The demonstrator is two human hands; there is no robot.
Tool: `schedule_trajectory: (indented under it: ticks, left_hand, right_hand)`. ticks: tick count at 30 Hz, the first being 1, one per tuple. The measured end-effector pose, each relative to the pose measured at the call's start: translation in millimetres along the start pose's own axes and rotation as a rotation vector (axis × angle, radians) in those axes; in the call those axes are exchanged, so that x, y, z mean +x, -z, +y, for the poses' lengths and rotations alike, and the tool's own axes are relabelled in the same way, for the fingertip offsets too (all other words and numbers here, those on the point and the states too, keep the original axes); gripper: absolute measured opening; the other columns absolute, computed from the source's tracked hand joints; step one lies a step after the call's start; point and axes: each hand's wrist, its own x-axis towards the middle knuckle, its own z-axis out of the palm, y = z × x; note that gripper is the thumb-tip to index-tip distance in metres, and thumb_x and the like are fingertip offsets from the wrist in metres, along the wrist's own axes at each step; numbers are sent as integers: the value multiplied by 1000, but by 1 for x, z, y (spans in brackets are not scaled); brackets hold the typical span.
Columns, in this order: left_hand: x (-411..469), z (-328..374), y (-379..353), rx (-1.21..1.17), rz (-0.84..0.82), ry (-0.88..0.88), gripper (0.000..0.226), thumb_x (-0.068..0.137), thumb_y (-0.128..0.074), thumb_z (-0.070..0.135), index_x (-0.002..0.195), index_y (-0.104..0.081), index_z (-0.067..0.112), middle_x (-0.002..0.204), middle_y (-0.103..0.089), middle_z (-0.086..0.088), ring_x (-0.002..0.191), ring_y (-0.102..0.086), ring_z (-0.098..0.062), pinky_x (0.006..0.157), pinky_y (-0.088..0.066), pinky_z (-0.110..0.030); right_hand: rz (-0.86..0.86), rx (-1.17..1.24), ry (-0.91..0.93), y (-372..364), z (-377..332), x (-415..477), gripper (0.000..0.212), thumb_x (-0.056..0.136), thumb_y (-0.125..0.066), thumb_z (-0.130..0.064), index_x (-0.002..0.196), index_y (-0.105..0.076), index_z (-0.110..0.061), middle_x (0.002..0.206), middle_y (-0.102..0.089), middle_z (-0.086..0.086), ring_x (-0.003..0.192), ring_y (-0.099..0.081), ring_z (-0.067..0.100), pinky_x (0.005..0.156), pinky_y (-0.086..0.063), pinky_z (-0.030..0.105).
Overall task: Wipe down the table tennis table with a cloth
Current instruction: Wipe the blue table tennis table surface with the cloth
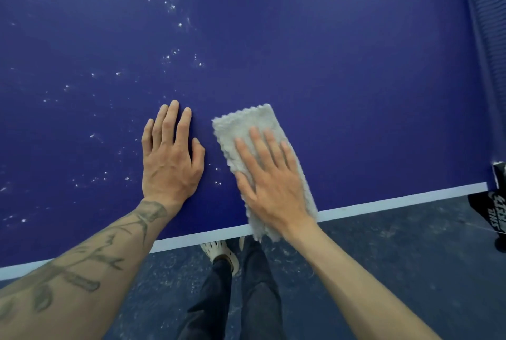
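Left hand [171, 158] lay flat on the blue surface [328, 65], fingers straight and slightly spread, holding nothing. Right hand [269, 183] was flat too, fingers straight, pressing down on the cloth [254, 123], not curled round it. The right hand was a bit blurred.

The cloth was pale grey, fluffy and folded into a long strip, just beside the left hand but not touching it. Its far end showed beyond the fingertips; the middle was hidden under the palm. Its near end crossed the white edge line [397, 204] and hung a little over the surface edge.

White specks [167, 2] were scattered over the left half of the surface; I could not tell what they were.

The tattooed left forearm [82, 265] was cut off at the frame corner. The net [482, 52] ran along the right side, cut by the frame. A black item with white lettering [495, 213] sat at the right edge, mostly out of frame, with unreadable text.

Below the edge were a dark scuffed floor [383, 257], dark trouser legs [254, 285] and one pale shoe [221, 252]. The other foot was nearly all hidden under the surface edge.
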Motion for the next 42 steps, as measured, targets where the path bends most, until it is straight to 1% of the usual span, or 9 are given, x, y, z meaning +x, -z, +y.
schedule_trajectory:
  ticks: [5, 9, 13, 16, 23, 25, 30, 37, 42]
  left_hand:
    - [1, 0, 0, -14, -15, 7, 57, 105, -39, 29, 159, -39, 10, 170, -30, -11, 160, -22, -28, 132, -11, -48]
    - [0, 1, -1, -8, -9, 2, 57, 105, -39, 29, 159, -39, 10, 170, -30, -11, 160, -23, -29, 132, -13, -49]
    - [0, 1, -3, 5, 13, 0, 56, 105, -41, 27, 159, -40, 10, 170, -30, -11, 160, -24, -29, 132, -14, -48]
    - [1, 0, -3, 10, 8, 2, 57, 105, -39, 27, 159, -38, 11, 170, -29, -10, 160, -22, -28, 132, -13, -48]
    - [1, 0, -3, 14, 17, 0, 57, 105, -40, 28, 159, -39, 11, 169, -30, -10, 159, -24, -28, 132, -14, -48]
    - [1, 1, -2, 15, 28, 3, 56, 104, -42, 26, 158, -40, 10, 169, -32, -11, 159, -25, -29, 132, -15, -48]
    - [1, -2, -4, 20, 33, -2, 57, 104, -43, 26, 158, -41, 9, 169, -33, -12, 158, -27, -30, 131, -16, -48]
    - [1, -4, 4, -64, 16, -1, 54, 105, -49, 21, 157, -43, 7, 169, -33, -14, 158, -28, -31, 130, -19, -50]
    - [15, -54, 26, -139, 57, -8, 53, 104, -51, 19, 155, -43, 7, 167, -35, -13, 155, -32, -30, 128, -24, -50]
  right_hand:
    - [-20, -38, -240, 21, 81, -12, 68, 110, -26, -51, 171, -9, -26, 179, 2, 2, 165, 2, 22, 132, -12, 54]
    - [50, 1, -410, 20, 66, 33, 70, 110, -26, -54, 171, -5, -26, 179, 3, 3, 165, 4, 24, 133, -6, 52]
    - [35, 13, -137, 0, 13, 12, 69, 110, -32, -53, 171, -12, -27, 179, -3, 3, 165, -1, 25, 133, -9, 51]
    - [-16, 2, -19, 5, 34, -23, 68, 111, -34, -52, 171, -16, -26, 179, -4, 3, 165, -5, 24, 132, -16, 53]
    - [46, 3, -390, 20, 69, 27, 69, 111, -25, -53, 171, -5, -25, 179, 3, 5, 165, 4, 26, 133, -8, 53]
    - [57, 35, -375, 13, 37, 44, 70, 111, -26, -54, 171, -6, -25, 179, 4, 6, 165, 4, 27, 133, -5, 52]
    - [-5, 15, -17, 0, 4, 3, 68, 111, -31, -52, 171, -11, -28, 179, -2, 3, 165, -2, 24, 132, -15, 53]
    - [36, 14, -396, 14, 13, 35, 69, 110, -26, -52, 171, -7, -26, 179, 2, 5, 165, 3, 26, 132, -8, 53]
    - [90, 16, -287, -8, -86, 88, 69, 111, -29, -54, 171, -13, -24, 179, -5, 9, 165, -4, 29, 132, -10, 52]
